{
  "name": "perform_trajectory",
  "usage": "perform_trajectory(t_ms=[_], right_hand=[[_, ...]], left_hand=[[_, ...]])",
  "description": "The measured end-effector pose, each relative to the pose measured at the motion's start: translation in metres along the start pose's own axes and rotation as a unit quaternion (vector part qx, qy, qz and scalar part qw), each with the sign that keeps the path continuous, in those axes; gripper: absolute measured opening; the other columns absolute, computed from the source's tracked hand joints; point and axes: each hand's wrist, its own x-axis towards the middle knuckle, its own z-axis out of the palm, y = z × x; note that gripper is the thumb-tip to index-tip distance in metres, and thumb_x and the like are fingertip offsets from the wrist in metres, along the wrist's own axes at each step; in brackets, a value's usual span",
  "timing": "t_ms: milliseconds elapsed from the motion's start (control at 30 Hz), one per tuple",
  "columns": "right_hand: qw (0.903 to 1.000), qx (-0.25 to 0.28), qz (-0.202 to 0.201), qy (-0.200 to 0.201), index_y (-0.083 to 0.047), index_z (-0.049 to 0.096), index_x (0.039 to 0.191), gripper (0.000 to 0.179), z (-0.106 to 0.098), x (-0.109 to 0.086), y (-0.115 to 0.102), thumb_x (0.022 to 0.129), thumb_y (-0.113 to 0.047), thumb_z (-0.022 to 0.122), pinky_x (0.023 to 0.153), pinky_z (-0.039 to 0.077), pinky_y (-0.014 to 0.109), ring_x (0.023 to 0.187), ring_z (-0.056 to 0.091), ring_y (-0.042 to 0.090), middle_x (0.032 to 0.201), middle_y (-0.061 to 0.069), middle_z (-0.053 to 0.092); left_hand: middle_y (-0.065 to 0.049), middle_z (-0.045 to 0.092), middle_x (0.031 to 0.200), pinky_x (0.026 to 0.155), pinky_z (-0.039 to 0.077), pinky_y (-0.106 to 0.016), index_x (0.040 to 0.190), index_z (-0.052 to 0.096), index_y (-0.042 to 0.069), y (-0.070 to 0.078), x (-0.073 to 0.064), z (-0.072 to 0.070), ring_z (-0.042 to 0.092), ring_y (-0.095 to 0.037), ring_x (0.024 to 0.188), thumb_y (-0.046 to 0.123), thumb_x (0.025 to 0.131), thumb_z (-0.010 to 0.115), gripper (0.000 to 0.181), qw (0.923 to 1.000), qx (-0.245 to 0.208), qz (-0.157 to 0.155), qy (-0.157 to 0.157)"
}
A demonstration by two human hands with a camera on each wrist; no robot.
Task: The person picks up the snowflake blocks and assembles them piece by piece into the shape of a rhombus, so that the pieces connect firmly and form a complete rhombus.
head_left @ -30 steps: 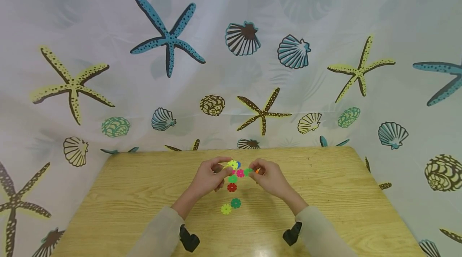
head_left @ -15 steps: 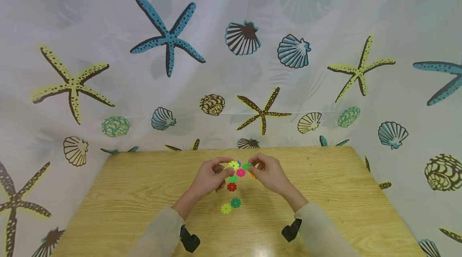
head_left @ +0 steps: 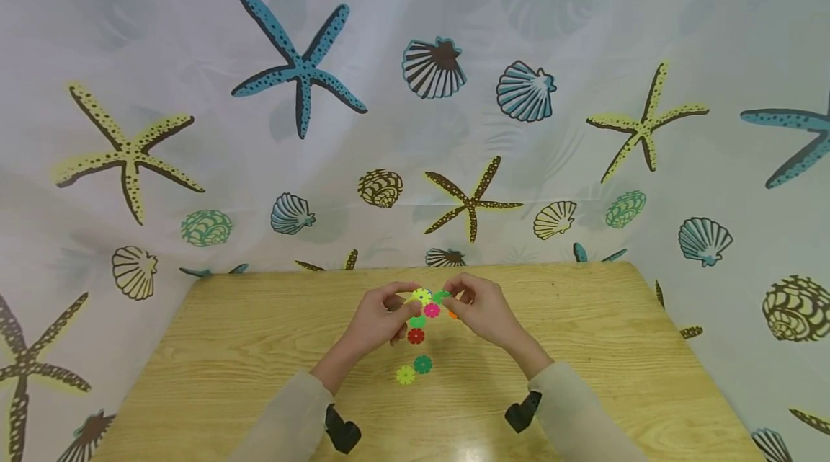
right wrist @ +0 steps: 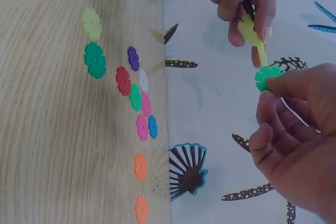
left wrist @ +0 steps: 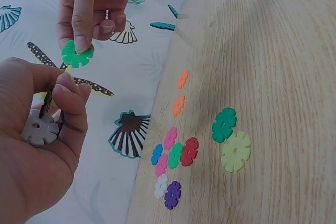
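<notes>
Left grip (head_left: 382, 314) pinches yellow disc (head_left: 424, 294), right grip (head_left: 480, 307) green disc (left wrist: 76, 60); head view: hands hide some table discs (left wrist: 173, 201).

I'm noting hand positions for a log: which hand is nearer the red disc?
Left. In the head view, the left hand shows just left of the red disc, while the right hand is farther off, up and to its right.
</notes>
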Motion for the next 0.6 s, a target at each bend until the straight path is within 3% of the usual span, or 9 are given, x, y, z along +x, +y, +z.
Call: perform_trajectory(t_ms=[400,600], right_hand=[[0.9999,0.002,0.006,-0.009,-0.009,0.073,0.107,0.008,0.0,0.0002,-0.0032,0.099,-0.01,0.074,0.057,0.05,0.024,0.071,0.063,0.02,0.095,0.007,0.071],[0.9999,-0.002,0.009,-0.003,-0.01,0.074,0.106,0.008,0.0027,0.0001,-0.0068,0.098,-0.009,0.074,0.056,0.049,0.023,0.07,0.061,0.016,0.094,0.005,0.072]], left_hand=[[-0.003,0.068,0.075,0.048,0.048,-0.026,0.142,0.062,0.001,0.004,-0.001,0.0009,0.052,-0.012,0.047,0.019,0.104,0.069,0.042,1.0,-0.001,-0.001,0.0],[-0.011,0.066,0.071,0.048,0.049,-0.027,0.141,0.061,-0.001,0.0042,-0.0007,0.0025,0.052,-0.013,0.046,0.019,0.104,0.069,0.043,1.0,0.004,0.006,-0.002]])
